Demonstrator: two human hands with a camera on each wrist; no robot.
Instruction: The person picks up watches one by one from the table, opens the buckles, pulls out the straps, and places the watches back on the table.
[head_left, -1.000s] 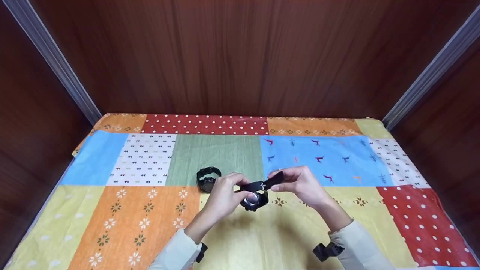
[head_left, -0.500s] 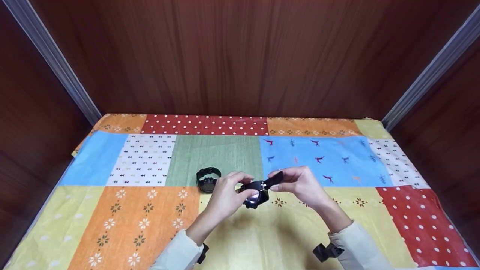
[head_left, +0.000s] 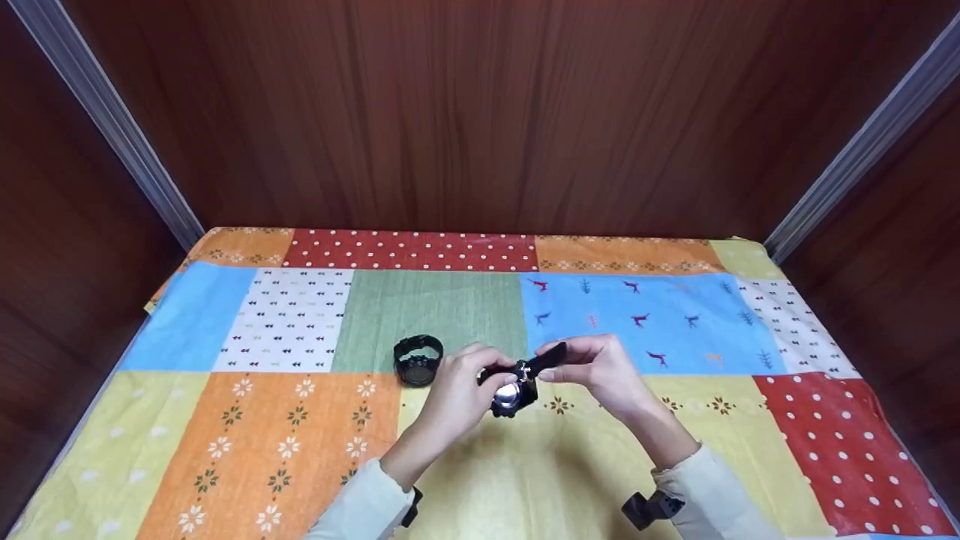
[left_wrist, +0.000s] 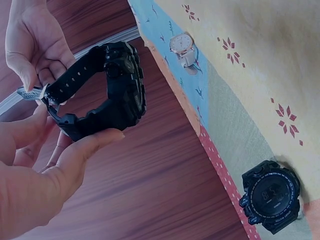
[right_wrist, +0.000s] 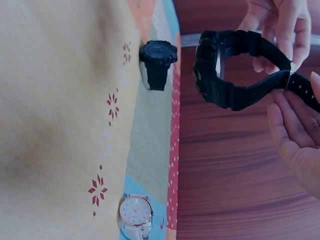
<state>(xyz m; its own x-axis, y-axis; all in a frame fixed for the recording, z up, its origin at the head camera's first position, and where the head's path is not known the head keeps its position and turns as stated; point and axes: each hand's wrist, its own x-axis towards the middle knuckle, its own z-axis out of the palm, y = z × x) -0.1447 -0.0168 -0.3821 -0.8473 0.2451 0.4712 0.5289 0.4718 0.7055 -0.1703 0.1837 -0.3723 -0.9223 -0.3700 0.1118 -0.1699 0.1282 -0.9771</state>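
A black wristwatch (head_left: 506, 399) is held up between both hands, its strap looped round through the metal buckle (head_left: 524, 370). My left hand (head_left: 459, 390) grips the watch by its case and the strap beside the buckle. With thumb and fingers, my right hand (head_left: 600, 373) pinches the strap's free end (head_left: 550, 360), which sticks out past the buckle. In the left wrist view the strap holes (left_wrist: 70, 82) show along the band. The watch dial is turned away from the head view; its shiny back faces up there.
A second black digital watch (head_left: 418, 364) lies on the patchwork cloth (head_left: 300, 435), just left of my left hand. A watch with a white dial and pale strap (right_wrist: 135, 210) lies on the blue patch, hidden in the head view. Wooden panels (head_left: 480, 112) surround the table.
My left hand has shifted slightly right, its fingertips nearer the buckle. The watch has tilted a little and its case sits slightly higher. The right hand has barely moved.
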